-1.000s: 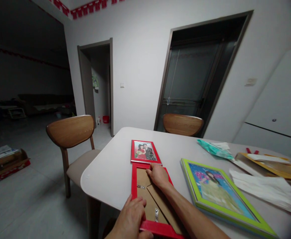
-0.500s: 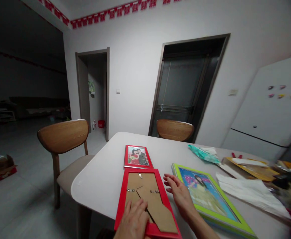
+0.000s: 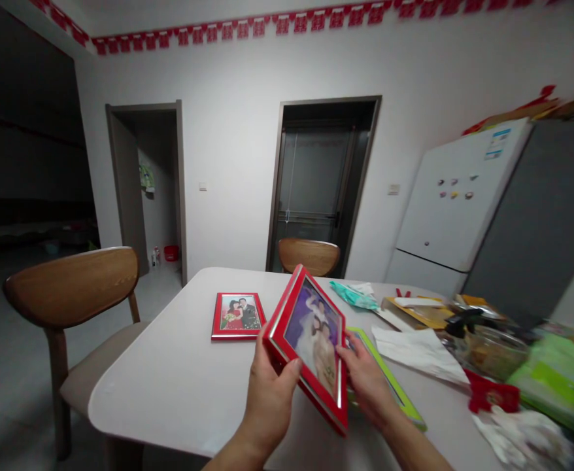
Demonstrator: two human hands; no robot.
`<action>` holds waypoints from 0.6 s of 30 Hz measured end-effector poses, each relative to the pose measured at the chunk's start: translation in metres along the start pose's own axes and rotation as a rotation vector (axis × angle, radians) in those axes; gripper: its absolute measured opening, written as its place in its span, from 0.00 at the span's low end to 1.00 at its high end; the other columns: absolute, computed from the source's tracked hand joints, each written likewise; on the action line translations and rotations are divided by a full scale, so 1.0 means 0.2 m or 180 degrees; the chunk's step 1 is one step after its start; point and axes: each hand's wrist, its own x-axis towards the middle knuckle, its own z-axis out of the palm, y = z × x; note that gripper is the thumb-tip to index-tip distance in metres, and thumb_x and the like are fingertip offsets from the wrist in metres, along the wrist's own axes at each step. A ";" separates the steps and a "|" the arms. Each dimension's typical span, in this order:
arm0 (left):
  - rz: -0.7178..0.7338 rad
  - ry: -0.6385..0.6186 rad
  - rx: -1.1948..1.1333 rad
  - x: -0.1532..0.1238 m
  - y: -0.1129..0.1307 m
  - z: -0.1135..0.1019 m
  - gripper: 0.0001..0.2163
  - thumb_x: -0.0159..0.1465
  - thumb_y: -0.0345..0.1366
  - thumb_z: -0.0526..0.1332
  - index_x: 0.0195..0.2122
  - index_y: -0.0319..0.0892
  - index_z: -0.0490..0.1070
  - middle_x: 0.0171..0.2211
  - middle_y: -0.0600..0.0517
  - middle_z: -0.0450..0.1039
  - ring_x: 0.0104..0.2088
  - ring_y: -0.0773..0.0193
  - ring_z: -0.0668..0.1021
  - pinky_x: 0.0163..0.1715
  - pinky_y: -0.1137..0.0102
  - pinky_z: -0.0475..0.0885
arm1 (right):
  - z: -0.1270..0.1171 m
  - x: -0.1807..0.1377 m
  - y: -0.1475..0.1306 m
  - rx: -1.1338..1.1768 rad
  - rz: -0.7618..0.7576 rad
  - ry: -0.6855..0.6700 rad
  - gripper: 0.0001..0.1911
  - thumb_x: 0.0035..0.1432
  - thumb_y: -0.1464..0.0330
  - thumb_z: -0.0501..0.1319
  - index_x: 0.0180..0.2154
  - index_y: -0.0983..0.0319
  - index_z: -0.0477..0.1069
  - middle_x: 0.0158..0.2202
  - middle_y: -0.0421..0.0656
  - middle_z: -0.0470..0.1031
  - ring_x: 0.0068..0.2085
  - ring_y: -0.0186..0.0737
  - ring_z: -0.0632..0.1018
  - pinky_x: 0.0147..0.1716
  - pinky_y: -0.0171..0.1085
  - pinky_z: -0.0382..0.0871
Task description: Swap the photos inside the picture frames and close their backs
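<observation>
While lying flat and face up on the white table (image 3: 184, 369), right of the wooden chair (image 3: 74, 281): small red frame (image 3: 238, 316), already filled, apparently done with. Just right of that, left hand (image 3: 270, 387) closed around the left corner of a second red frame (image 3: 312, 343), thumb over the front edge. Seemingly raised clear of the table, tilted, picture side up; filled too, but not set down, so judged midway through handling. Back hidden, so cannot tell if fastened. At the opposite edge, right hand (image 3: 365, 376) gripping with thumb in front, other fingers mostly out of sight. Partly behind that hand, green frame (image 3: 399, 394) on the table, unheld. Farther right, yellow envelope (image 3: 422, 320), white paper (image 3: 417, 353) and red pouch (image 3: 493, 392), untouched.
</observation>
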 end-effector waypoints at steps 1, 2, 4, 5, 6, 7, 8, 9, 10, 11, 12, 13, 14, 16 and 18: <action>-0.0062 -0.0049 0.0064 0.02 -0.05 0.02 0.25 0.52 0.29 0.58 0.50 0.42 0.52 0.46 0.48 0.67 0.45 0.61 0.70 0.46 0.68 0.64 | -0.10 0.08 -0.03 -0.0443 -0.0064 0.0156 0.30 0.46 0.67 0.53 0.53 0.60 0.52 0.32 0.41 0.75 0.30 0.38 0.76 0.28 0.33 0.68; -0.0139 -0.0148 0.0146 0.03 -0.11 0.04 0.24 0.51 0.28 0.57 0.50 0.41 0.53 0.45 0.48 0.68 0.44 0.61 0.71 0.44 0.69 0.65 | -0.19 0.15 -0.05 -0.0865 -0.0122 0.0265 0.29 0.46 0.67 0.52 0.53 0.61 0.53 0.30 0.42 0.75 0.28 0.38 0.76 0.27 0.33 0.67; -0.0297 -0.0372 0.0400 0.04 -0.24 0.08 0.21 0.51 0.27 0.56 0.47 0.39 0.57 0.43 0.47 0.69 0.43 0.62 0.72 0.42 0.71 0.66 | -0.35 0.27 -0.07 -0.1714 -0.0190 0.0438 0.26 0.48 0.68 0.50 0.52 0.62 0.55 0.30 0.42 0.75 0.27 0.37 0.76 0.25 0.32 0.66; -0.0370 -0.0459 0.0602 0.04 -0.30 0.11 0.20 0.51 0.27 0.55 0.47 0.38 0.59 0.43 0.47 0.69 0.43 0.62 0.72 0.42 0.72 0.66 | -0.41 0.31 -0.07 -0.2163 -0.0210 0.0464 0.25 0.48 0.68 0.49 0.51 0.63 0.56 0.30 0.43 0.75 0.28 0.37 0.76 0.25 0.31 0.66; -0.0419 -0.0514 0.0838 0.04 -0.35 0.13 0.19 0.51 0.27 0.55 0.46 0.38 0.60 0.44 0.48 0.69 0.43 0.63 0.71 0.43 0.72 0.66 | -0.46 0.35 -0.07 -0.2506 -0.0208 0.0466 0.24 0.49 0.68 0.49 0.50 0.63 0.58 0.31 0.43 0.75 0.28 0.37 0.76 0.25 0.31 0.65; -0.0442 -0.0546 0.1154 0.04 -0.39 0.15 0.19 0.51 0.27 0.54 0.47 0.38 0.60 0.45 0.48 0.68 0.44 0.63 0.71 0.44 0.73 0.65 | -0.50 0.38 -0.05 -0.2767 -0.0198 0.0458 0.23 0.49 0.68 0.49 0.49 0.64 0.60 0.31 0.44 0.76 0.29 0.37 0.76 0.25 0.31 0.65; -0.0442 -0.0565 0.1506 0.04 -0.42 0.16 0.20 0.52 0.27 0.53 0.47 0.38 0.60 0.46 0.48 0.68 0.45 0.64 0.70 0.45 0.74 0.64 | -0.53 0.40 -0.04 -0.2949 -0.0169 0.0452 0.23 0.48 0.68 0.49 0.48 0.65 0.62 0.31 0.45 0.76 0.29 0.37 0.76 0.25 0.31 0.64; -0.0424 -0.0580 0.1839 0.04 -0.44 0.18 0.20 0.52 0.28 0.52 0.48 0.38 0.60 0.47 0.48 0.67 0.46 0.64 0.69 0.45 0.74 0.63 | -0.55 0.42 -0.02 -0.3057 -0.0143 0.0455 0.22 0.48 0.69 0.49 0.46 0.66 0.64 0.32 0.46 0.76 0.30 0.38 0.75 0.26 0.31 0.64; -0.0395 -0.0607 0.2128 0.04 -0.44 0.18 0.20 0.53 0.28 0.51 0.49 0.37 0.60 0.47 0.48 0.67 0.46 0.64 0.69 0.46 0.73 0.62 | -0.56 0.43 0.00 -0.3131 -0.0127 0.0465 0.21 0.47 0.69 0.50 0.45 0.66 0.65 0.32 0.47 0.75 0.31 0.39 0.75 0.27 0.32 0.64; -0.0374 -0.0639 0.2357 0.05 -0.44 0.18 0.20 0.53 0.29 0.52 0.48 0.37 0.61 0.46 0.47 0.67 0.45 0.63 0.69 0.46 0.73 0.62 | -0.56 0.44 0.02 -0.3225 -0.0124 0.0467 0.21 0.47 0.70 0.50 0.45 0.67 0.66 0.33 0.48 0.75 0.32 0.40 0.75 0.29 0.32 0.64; -0.0372 -0.0679 0.2518 0.05 -0.44 0.18 0.20 0.52 0.30 0.52 0.48 0.37 0.62 0.45 0.47 0.68 0.44 0.62 0.70 0.45 0.72 0.63 | -0.57 0.45 0.04 -0.3316 -0.0130 0.0458 0.21 0.47 0.70 0.50 0.44 0.67 0.66 0.34 0.48 0.75 0.33 0.40 0.75 0.30 0.33 0.64; -0.0378 -0.0722 0.2620 0.05 -0.43 0.16 0.19 0.51 0.30 0.53 0.47 0.37 0.63 0.44 0.47 0.69 0.43 0.61 0.71 0.44 0.71 0.63 | -0.57 0.46 0.06 -0.3398 -0.0139 0.0444 0.21 0.46 0.70 0.50 0.44 0.66 0.67 0.35 0.48 0.75 0.34 0.41 0.75 0.32 0.33 0.64; -0.0383 -0.0761 0.2694 0.06 -0.42 0.13 0.19 0.51 0.31 0.54 0.46 0.38 0.63 0.43 0.47 0.70 0.43 0.60 0.71 0.44 0.71 0.63 | -0.57 0.46 0.07 -0.3469 -0.0150 0.0433 0.21 0.46 0.70 0.51 0.43 0.66 0.67 0.36 0.49 0.75 0.36 0.42 0.74 0.33 0.34 0.63; -0.0375 -0.0779 0.2914 0.08 -0.41 0.04 0.20 0.52 0.33 0.54 0.47 0.38 0.62 0.45 0.46 0.68 0.45 0.61 0.70 0.45 0.71 0.63 | -0.56 0.46 0.07 -0.3584 -0.0166 0.0460 0.21 0.46 0.70 0.50 0.44 0.67 0.67 0.37 0.51 0.74 0.38 0.45 0.74 0.36 0.37 0.63; -0.0334 -0.0683 0.3198 0.14 -0.39 -0.08 0.21 0.54 0.35 0.53 0.50 0.36 0.59 0.49 0.45 0.64 0.49 0.61 0.66 0.49 0.70 0.59 | -0.53 0.45 0.05 -0.3662 -0.0209 0.0528 0.22 0.47 0.69 0.50 0.46 0.69 0.65 0.41 0.53 0.71 0.42 0.49 0.71 0.40 0.40 0.61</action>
